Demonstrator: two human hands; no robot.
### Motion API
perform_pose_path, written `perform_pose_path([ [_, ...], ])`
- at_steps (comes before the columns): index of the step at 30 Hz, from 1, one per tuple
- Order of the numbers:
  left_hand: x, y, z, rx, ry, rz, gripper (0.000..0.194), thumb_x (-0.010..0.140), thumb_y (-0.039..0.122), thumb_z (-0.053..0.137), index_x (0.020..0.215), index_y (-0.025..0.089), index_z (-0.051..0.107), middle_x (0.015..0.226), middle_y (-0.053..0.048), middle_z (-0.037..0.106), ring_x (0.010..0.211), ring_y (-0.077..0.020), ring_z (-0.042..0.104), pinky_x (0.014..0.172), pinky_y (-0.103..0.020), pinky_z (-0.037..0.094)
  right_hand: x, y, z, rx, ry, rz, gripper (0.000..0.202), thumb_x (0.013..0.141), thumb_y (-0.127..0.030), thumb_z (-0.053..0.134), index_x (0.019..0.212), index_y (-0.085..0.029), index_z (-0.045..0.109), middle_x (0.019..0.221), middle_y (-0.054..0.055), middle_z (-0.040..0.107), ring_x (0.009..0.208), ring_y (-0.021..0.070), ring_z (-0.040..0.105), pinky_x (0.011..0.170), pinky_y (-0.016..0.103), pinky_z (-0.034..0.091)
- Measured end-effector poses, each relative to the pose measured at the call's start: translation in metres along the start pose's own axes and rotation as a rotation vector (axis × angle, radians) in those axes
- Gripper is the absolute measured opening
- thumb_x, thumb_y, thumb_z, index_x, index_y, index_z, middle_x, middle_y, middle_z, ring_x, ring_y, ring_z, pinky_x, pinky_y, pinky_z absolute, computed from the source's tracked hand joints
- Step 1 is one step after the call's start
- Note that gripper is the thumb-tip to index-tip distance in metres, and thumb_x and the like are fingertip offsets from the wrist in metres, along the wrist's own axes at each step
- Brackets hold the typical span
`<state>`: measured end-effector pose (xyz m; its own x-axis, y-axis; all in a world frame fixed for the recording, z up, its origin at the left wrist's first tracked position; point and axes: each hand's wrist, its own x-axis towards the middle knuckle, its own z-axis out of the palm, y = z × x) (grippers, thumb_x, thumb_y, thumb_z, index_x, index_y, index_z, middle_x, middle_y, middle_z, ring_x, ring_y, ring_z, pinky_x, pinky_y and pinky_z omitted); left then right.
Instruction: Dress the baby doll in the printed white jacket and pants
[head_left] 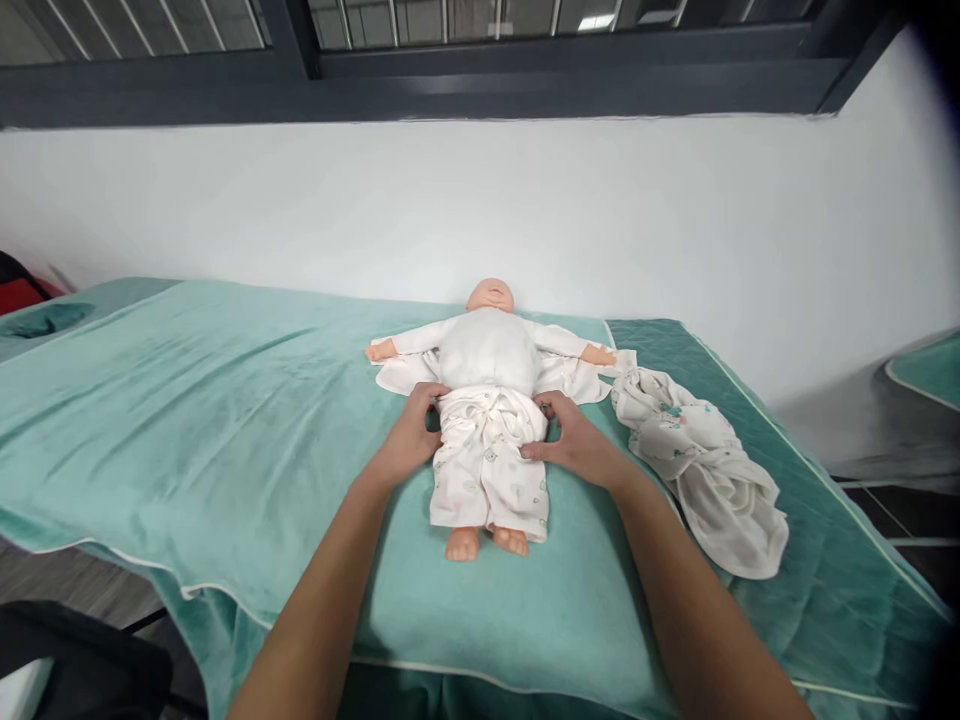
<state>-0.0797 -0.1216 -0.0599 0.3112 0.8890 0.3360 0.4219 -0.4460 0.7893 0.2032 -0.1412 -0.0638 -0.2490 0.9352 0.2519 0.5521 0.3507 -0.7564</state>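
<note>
A baby doll [491, 293] lies on its back with its arms spread and its head toward the wall. White cloth covers its torso and arms, and a loose white garment [574, 377] is spread under its arms. Patterned white pants [491, 480] cover its legs, with the bare feet showing below the hems. At the left side of the waistband, my left hand [415, 432] grips the pants with bent fingers. My right hand [574, 440] has hold of the other side, its thumb lower down on the cloth. Some fingertips are hidden in the fabric.
A crumpled white printed cloth [697, 465] lies right of the doll. Green sheets [225, 430] cover the bed, which meets a white wall [337, 210] under a dark window frame [525, 85]. A black chair [82, 655] stands at the lower left.
</note>
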Motion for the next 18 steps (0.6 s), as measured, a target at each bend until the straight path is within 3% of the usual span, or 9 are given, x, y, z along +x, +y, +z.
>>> perform_pose_path([
  [10, 0.010, -0.001, 0.007, 0.198, 0.063, 0.011, 0.026, 0.075, 0.014, 0.060, 0.098, 0.021, 0.051, 0.097, -0.002, 0.056, 0.089, -0.0171, 0.052, 0.080, -0.030, 0.043, 0.004, -0.005, 0.014, 0.083, 0.124, 0.053, 0.047, 0.065, -0.052, 0.081, 0.089, -0.023, 0.052, 0.084, -0.002, 0.051, 0.078, 0.0174, 0.047, 0.068, 0.030, 0.040],
  [14, 0.027, 0.004, 0.006, 0.271, 0.117, 0.023, 0.024, 0.070, 0.009, 0.056, 0.090, 0.022, 0.051, 0.091, -0.001, 0.059, 0.084, -0.0179, 0.052, 0.074, -0.030, 0.041, 0.009, -0.002, 0.015, 0.074, 0.220, -0.027, 0.044, 0.069, -0.052, 0.079, 0.089, -0.023, 0.052, 0.087, -0.001, 0.052, 0.081, 0.0186, 0.049, 0.072, 0.032, 0.042],
  [18, 0.046, 0.000, 0.012, 0.282, 0.222, 0.013, 0.025, 0.070, 0.008, 0.055, 0.090, 0.023, 0.050, 0.089, 0.000, 0.059, 0.081, -0.0181, 0.052, 0.071, -0.030, 0.039, 0.014, 0.003, 0.016, 0.031, 0.325, -0.113, 0.043, 0.073, -0.052, 0.077, 0.096, -0.024, 0.054, 0.103, 0.004, 0.053, 0.096, 0.0220, 0.051, 0.082, 0.036, 0.045],
])
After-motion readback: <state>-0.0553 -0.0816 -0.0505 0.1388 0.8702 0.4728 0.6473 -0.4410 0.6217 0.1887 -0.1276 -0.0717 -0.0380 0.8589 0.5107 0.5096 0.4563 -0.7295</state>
